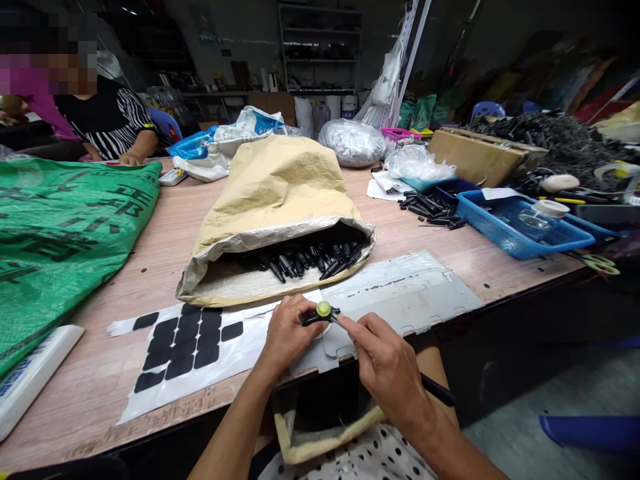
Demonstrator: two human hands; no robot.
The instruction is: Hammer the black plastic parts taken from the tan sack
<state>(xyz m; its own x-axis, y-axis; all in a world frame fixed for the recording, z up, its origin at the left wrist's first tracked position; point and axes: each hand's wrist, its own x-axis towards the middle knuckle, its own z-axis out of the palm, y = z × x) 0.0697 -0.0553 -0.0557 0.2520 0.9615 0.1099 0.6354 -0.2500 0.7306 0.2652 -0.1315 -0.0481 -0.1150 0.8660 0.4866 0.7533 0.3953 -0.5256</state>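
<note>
My left hand [293, 330] is closed, pinching a small black tube-shaped part [313, 320] between thumb and fingers. A round yellow-green piece [323, 308] sits at that part, near the fingertips. My right hand [387, 360] is closed around a tool whose black handle [439, 390] sticks out behind the palm; its metal tip [334, 319] touches or almost touches the black part. What kind of tool it is, I cannot tell. Beyond my hands, a tan woven sack [280, 180] lies with its mouth towards me, several black tube-shaped parts [300, 260] inside.
A white sheet with black stickers [187, 340] lies left, a grey board [400, 293] under my hands. Below the table edge is a tan-rimmed open bag [327, 443]. A blue basket [520, 243] stands right, a green sack [75, 220] left. Another person [125, 120] sits at far left.
</note>
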